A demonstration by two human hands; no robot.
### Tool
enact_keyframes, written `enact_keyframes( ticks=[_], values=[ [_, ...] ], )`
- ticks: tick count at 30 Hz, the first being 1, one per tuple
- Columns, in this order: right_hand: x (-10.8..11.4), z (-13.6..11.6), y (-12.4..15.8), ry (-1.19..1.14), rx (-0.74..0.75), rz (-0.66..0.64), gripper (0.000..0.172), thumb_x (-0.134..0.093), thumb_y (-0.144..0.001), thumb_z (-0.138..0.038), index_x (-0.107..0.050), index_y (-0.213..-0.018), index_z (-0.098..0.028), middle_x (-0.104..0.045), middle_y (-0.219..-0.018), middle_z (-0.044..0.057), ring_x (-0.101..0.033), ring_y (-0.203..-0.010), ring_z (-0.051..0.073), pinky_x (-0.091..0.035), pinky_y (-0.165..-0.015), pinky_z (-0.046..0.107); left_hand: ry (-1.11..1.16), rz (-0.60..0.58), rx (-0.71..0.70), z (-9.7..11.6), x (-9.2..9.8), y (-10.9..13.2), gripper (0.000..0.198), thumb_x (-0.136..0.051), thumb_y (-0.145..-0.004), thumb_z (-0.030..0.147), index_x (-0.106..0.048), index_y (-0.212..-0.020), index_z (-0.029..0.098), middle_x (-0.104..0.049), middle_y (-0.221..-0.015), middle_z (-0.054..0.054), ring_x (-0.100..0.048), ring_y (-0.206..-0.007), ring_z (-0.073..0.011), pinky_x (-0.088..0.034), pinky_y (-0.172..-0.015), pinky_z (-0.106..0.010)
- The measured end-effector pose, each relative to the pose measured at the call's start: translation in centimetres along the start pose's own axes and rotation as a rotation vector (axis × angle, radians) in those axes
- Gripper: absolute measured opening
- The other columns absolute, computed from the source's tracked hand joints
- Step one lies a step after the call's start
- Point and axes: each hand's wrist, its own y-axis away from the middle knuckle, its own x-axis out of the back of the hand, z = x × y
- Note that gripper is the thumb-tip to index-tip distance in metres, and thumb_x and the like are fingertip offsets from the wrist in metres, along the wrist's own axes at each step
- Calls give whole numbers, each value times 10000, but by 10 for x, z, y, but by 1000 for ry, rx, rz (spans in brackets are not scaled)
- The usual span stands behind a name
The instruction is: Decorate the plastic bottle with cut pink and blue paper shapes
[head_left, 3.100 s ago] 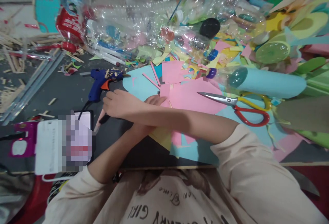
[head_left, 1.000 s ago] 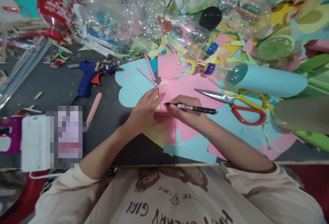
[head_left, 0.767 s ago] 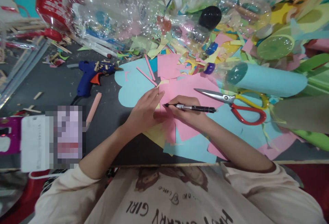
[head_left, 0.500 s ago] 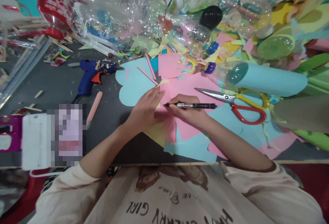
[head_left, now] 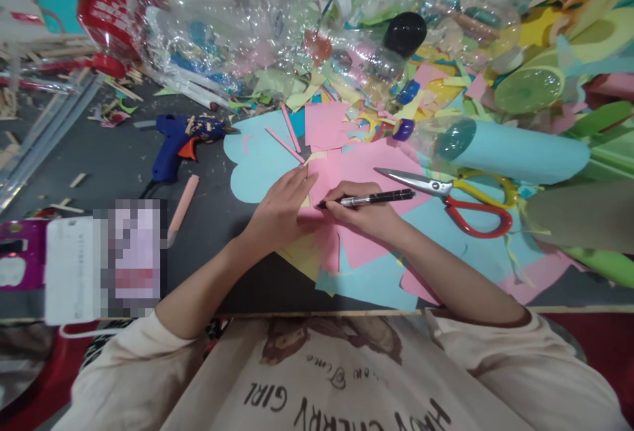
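Observation:
My right hand (head_left: 359, 203) grips a black pen (head_left: 379, 198), its tip down on a pink paper (head_left: 324, 173). Flat on the left side of that paper lies my left hand (head_left: 287, 200), fingers stretched out and holding nothing. Beneath and around are a larger pink sheet (head_left: 366, 246), a light-blue scalloped paper (head_left: 250, 180) and a yellow sheet (head_left: 304, 261). A small pink square (head_left: 325, 124) and thin pink paper strips (head_left: 284, 144) lie just beyond my hands. Scissors (head_left: 438, 187) with one yellow and one red handle rest right of the pen.
A blue glue gun (head_left: 173, 140) and a pink paper roll (head_left: 183, 206) lie to the left. Clear plastic bottles (head_left: 222, 15) and paper scraps crowd the back. A bottle wrapped in light-blue paper (head_left: 529, 150) lies at the right. A white card (head_left: 72, 272) is near the left front edge.
The pen has tilted, its back end rising slightly, while its tip stays near the same spot on the pink paper. My left hand has kept its place.

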Motion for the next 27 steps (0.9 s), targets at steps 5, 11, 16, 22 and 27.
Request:
enact_keyframes(
  ticks=[5,11,16,22,27],
  values=[
    [1,0,-1,-30,-7,-19,141,-575,-761,-204,-627,-633,-175,-636,-634,5,-523,-562,107,-423,-552,246,17,-16,13,0,1,-1,734,-692,-783,430,-397,-1380,121,-463,-1438,-211,-412,-1360,-347,-369,-1117,-518],
    [1,1,-1,-27,3,-25,143,-576,-765,-201,-616,-631,-174,-632,-625,4,-527,-558,107,-416,-543,242,3,25,-21,0,0,0,722,-682,-793,429,-412,-1369,87,-488,-1407,-225,-432,-1343,-345,-379,-1112,-505],
    [-1,2,0,34,14,75,128,-567,-776,-160,-620,-662,-186,-650,-647,-10,-558,-594,108,-439,-593,238,-18,-2,0,0,0,-1,724,-696,-778,384,-408,-1374,91,-478,-1419,-211,-419,-1353,-340,-370,-1121,-500],
    [-1,2,0,37,31,58,117,-577,-789,-162,-636,-694,-193,-667,-682,-8,-578,-617,115,-453,-604,241,13,-8,16,1,0,-1,733,-692,-774,374,-396,-1388,105,-470,-1427,-213,-414,-1353,-353,-360,-1121,-531],
    [-1,2,1,81,32,121,138,-568,-798,-156,-629,-680,-194,-662,-668,-8,-579,-616,119,-451,-601,247,-12,-1,4,2,0,-1,725,-686,-781,379,-400,-1380,88,-473,-1420,-220,-416,-1352,-347,-375,-1111,-515]
  ],
)
